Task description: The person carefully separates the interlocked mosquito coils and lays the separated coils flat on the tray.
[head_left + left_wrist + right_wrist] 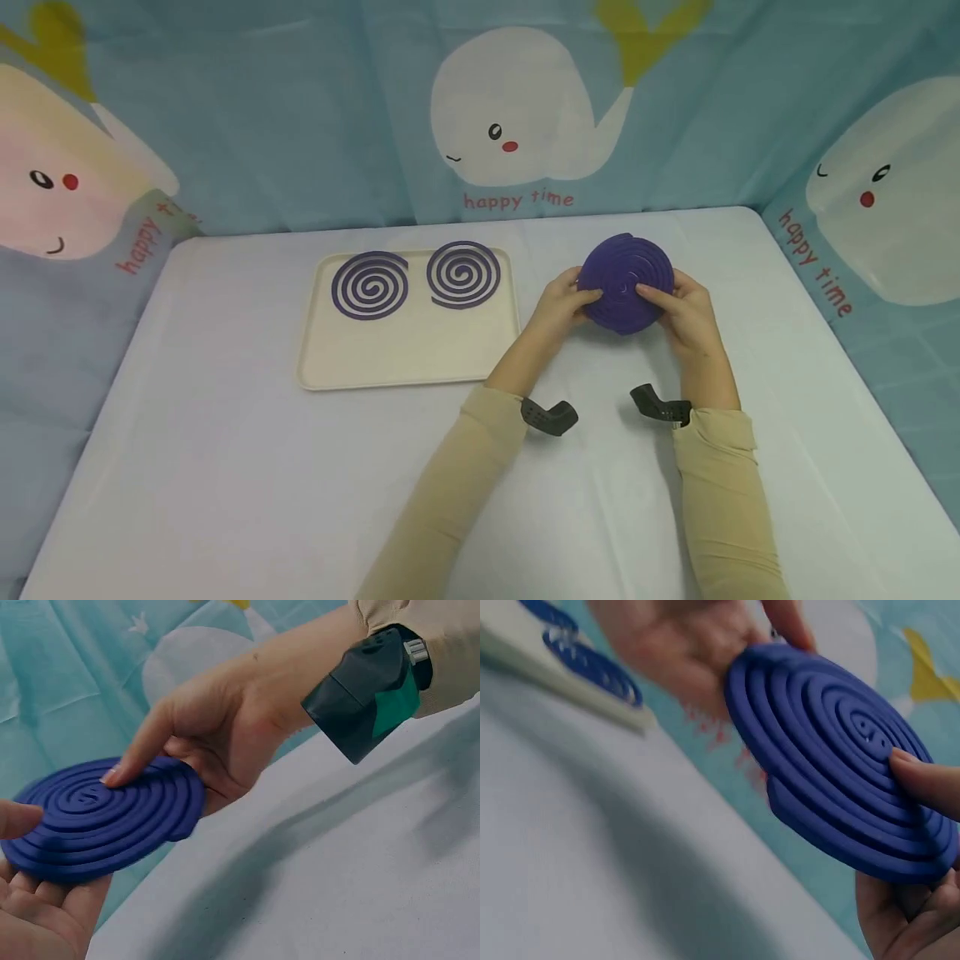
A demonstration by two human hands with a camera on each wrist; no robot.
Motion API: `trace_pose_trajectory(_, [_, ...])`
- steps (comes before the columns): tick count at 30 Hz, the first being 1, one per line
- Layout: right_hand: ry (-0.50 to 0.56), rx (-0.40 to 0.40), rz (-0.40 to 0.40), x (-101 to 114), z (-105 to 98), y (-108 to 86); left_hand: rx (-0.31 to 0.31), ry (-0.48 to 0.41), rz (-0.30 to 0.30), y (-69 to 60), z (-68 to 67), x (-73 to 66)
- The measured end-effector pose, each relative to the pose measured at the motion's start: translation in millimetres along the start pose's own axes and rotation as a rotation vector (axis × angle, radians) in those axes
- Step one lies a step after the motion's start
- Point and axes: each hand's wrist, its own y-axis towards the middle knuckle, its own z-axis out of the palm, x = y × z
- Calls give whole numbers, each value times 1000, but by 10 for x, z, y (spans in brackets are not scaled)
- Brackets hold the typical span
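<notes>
A round purple mosquito coil [626, 279], its spiral turns lying close together, is held up above the right side of the table. My left hand [564, 300] pinches its left edge, thumb on the face and fingers beneath. From the other side my right hand [686, 312] grips it the same way, its thumb near the centre. Two little holes show at the middle of the coil [840, 750] in the right wrist view. Two opened-out purple spirals, one at left [370, 286] and one at right [463, 275], lie apart on a cream tray [405, 354].
A white-covered table [225, 467] extends beneath everything. Behind it hangs a blue curtain [300, 125] printed with whales. Each wrist wears a black camera mount, the left mount [550, 417] and the right mount [660, 405] facing each other.
</notes>
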Motion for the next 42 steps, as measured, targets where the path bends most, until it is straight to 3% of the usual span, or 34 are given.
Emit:
trace_pose_trajectory(5, [34, -29, -42, -29, 343, 4, -77, -93, 20, -46, -115, 7])
trace_pose_trajectory(10, [39, -47, 27, -132, 607, -20, -184, 7, 87, -166, -290, -21])
trace_pose_trajectory(16, [-236, 3, 36, -279, 870, -50, -334, 236, 168, -333, -513, -94])
trace_pose_trajectory(20, [-330, 10, -5, -345, 1005, -75, -384, 146, 177, -385, -581, -85])
trace_pose_trajectory(23, [-361, -18, -29, -387, 1044, -112, -387, 59, 165, -406, -596, -46])
trace_pose_trajectory(26, [-363, -37, -33, -418, 1046, -139, -375, 40, 170, -415, -608, -18])
trace_pose_trajectory(32, [-159, 25, 86, -437, 959, -145, -298, 95, 165, -442, -664, -5])
trace_pose_trajectory(35, [-116, 80, 129, -416, 909, -146, -268, 124, 151, -457, -685, -8])
trace_pose_trajectory(38, [-141, 92, 115, -396, 894, -144, -260, 141, 147, -460, -686, -11])
trace_pose_trajectory(42, [-214, 49, 84, -408, 916, -126, -277, 171, 148, -464, -691, -17])
